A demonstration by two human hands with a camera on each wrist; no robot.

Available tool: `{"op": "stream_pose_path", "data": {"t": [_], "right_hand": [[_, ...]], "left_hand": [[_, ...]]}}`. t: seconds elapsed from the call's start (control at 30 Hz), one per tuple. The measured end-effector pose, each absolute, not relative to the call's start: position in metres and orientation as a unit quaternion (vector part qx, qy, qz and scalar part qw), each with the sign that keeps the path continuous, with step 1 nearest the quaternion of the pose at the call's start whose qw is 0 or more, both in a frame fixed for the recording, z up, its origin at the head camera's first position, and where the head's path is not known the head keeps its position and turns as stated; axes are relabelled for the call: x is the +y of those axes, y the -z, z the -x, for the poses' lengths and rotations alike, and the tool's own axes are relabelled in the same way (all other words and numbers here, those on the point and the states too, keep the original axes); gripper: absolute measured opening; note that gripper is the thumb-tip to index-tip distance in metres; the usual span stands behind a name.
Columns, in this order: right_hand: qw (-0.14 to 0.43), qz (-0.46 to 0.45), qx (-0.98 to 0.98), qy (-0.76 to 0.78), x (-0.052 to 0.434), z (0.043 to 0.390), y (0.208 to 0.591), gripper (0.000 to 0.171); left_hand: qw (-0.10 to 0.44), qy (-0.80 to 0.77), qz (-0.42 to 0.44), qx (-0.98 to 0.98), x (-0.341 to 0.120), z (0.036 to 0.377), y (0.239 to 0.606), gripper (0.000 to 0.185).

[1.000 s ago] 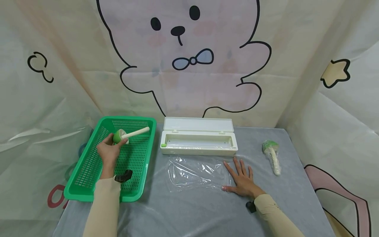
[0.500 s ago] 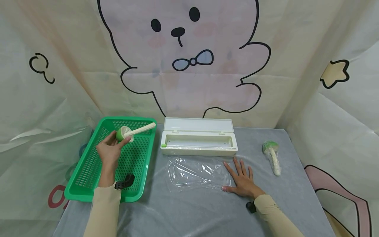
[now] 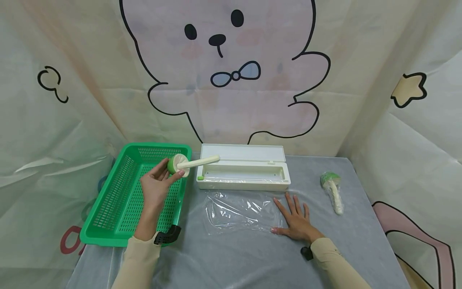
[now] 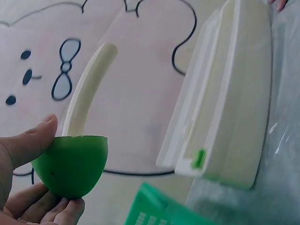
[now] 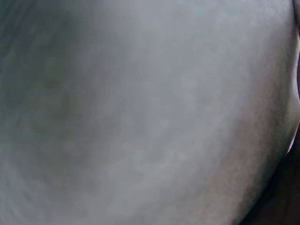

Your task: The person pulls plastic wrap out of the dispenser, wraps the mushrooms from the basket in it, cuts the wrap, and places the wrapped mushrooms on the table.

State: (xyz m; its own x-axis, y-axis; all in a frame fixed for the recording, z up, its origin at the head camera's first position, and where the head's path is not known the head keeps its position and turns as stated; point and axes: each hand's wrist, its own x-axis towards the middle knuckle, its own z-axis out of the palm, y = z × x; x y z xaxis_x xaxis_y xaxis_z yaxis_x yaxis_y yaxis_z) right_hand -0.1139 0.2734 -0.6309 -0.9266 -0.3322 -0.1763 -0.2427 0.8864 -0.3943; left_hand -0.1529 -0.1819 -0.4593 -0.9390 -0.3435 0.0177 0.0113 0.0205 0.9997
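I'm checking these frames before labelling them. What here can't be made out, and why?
- Right wrist view: a grey blur, too close to the table; the right hand cannot be seen there.
- Head view: the wrapped item at the right is too small to identify.
- Left wrist view: the green basket is cut off by the bottom edge.
- Left wrist view: the left hand is cut off at the corner, gripping the green-headed tool.

Green half-round plastic cup (image 4: 71,165) with a curved cream handle (image 4: 88,91), pinched between thumb and fingers (image 4: 58,212) of the left hand (image 4: 18,187). To the right, a long cream plastic box (image 4: 229,93) with open lid. Below, a corner of green plastic mesh basket (image 4: 154,208).
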Motion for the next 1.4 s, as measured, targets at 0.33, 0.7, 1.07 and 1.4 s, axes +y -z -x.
{"op": "stream_pose_path", "data": {"t": [0.33, 0.7, 1.07, 1.4], "right_hand": [[0.113, 0.153, 0.964, 0.187, 0.274, 0.113, 0.632, 0.109], [0.089, 0.159, 0.966, 0.185, 0.268, 0.109, 0.617, 0.107], [0.096, 0.157, 0.964, 0.193, 0.272, 0.111, 0.626, 0.109], [0.087, 0.169, 0.961, 0.199, 0.275, 0.112, 0.632, 0.109]], "left_hand": [[0.1, 0.688, -0.066, -0.716, -0.134, 0.142, 0.473, 0.072], [0.065, 0.681, -0.031, -0.728, -0.083, 0.13, 0.508, 0.068], [0.029, 0.668, -0.037, -0.742, -0.058, 0.121, 0.545, 0.068], [0.051, 0.615, -0.053, -0.785, -0.041, 0.111, 0.569, 0.07]]}}
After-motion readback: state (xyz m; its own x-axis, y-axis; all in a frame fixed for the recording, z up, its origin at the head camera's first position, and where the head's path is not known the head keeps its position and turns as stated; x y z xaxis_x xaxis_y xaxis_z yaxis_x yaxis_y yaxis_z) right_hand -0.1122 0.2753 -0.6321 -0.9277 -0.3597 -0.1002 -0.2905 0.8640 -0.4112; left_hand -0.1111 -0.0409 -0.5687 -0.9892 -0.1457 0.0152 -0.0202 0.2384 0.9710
